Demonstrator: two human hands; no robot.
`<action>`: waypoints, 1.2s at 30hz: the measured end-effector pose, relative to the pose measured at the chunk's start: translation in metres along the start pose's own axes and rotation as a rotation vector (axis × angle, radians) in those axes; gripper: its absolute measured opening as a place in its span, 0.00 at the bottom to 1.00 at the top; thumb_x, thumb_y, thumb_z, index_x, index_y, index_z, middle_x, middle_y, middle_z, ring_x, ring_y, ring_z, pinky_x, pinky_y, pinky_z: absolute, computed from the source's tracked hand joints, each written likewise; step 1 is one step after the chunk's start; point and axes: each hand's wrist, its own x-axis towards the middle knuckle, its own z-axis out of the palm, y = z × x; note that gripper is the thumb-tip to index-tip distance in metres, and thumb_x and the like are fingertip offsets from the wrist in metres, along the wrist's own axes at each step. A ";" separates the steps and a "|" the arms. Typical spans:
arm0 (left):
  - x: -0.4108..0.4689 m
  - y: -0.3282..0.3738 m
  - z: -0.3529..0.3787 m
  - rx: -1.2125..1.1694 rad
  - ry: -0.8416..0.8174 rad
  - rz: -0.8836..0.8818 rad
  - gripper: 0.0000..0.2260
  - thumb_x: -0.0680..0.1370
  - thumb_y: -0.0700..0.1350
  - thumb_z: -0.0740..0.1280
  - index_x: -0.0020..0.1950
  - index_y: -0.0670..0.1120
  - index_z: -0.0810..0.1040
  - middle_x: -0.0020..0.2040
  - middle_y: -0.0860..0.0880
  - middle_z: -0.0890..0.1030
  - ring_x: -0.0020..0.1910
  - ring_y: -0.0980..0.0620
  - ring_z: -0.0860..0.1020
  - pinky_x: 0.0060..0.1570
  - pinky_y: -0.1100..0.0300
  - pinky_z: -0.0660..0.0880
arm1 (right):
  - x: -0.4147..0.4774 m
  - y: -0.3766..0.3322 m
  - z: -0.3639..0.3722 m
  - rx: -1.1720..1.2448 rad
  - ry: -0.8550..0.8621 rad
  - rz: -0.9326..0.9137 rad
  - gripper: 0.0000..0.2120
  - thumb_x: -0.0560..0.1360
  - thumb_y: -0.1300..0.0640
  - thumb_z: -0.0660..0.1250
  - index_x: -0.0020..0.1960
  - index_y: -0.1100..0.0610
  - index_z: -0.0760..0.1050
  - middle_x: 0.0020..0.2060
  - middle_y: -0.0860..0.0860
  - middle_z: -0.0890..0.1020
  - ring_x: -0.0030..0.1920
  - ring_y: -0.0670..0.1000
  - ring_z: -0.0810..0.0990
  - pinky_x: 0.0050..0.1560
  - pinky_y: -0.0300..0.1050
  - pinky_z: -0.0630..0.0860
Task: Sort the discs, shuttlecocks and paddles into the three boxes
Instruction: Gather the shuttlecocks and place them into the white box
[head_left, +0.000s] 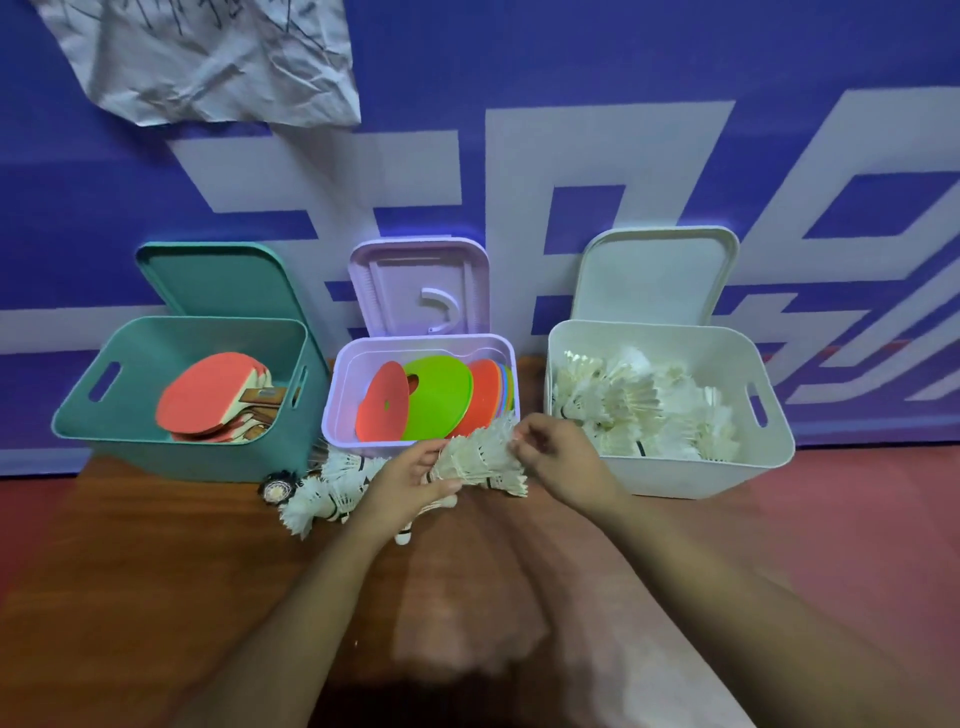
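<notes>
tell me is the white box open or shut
Open: the white box has its lid raised behind it, and shuttlecocks show inside.

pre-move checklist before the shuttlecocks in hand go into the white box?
1. Grip: left hand and right hand both hold the shuttlecock stack: ok.
2. White box open, its lid leaning up behind it: ok.
3. Room in the white box: the pile inside sits below the rim: ok.
4. Right box: it already holds only shuttlecocks: ok.
5. Sorting finished: loose shuttlecocks lie on the table left of the hands: not ok.
6. Dark round item beside them, which box it belongs in: cannot tell.
</notes>
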 end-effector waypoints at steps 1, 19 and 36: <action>0.005 0.011 0.007 0.002 0.010 0.025 0.21 0.71 0.32 0.73 0.60 0.46 0.75 0.48 0.56 0.79 0.44 0.73 0.77 0.45 0.77 0.70 | -0.001 0.002 -0.009 0.019 0.047 0.015 0.10 0.76 0.61 0.67 0.39 0.49 0.72 0.32 0.44 0.76 0.32 0.40 0.73 0.37 0.32 0.68; 0.178 0.135 0.163 0.333 -0.052 0.299 0.18 0.72 0.46 0.75 0.58 0.51 0.74 0.50 0.54 0.77 0.53 0.55 0.76 0.53 0.64 0.70 | 0.040 0.105 -0.188 0.136 0.517 0.258 0.04 0.77 0.61 0.64 0.48 0.54 0.75 0.39 0.47 0.80 0.41 0.48 0.79 0.44 0.42 0.74; 0.265 0.114 0.263 1.066 -0.309 0.366 0.18 0.82 0.53 0.57 0.71 0.51 0.71 0.67 0.47 0.73 0.67 0.45 0.69 0.66 0.50 0.66 | 0.026 0.210 -0.187 -0.358 0.284 0.552 0.12 0.73 0.57 0.63 0.55 0.56 0.77 0.54 0.58 0.75 0.59 0.57 0.75 0.59 0.48 0.75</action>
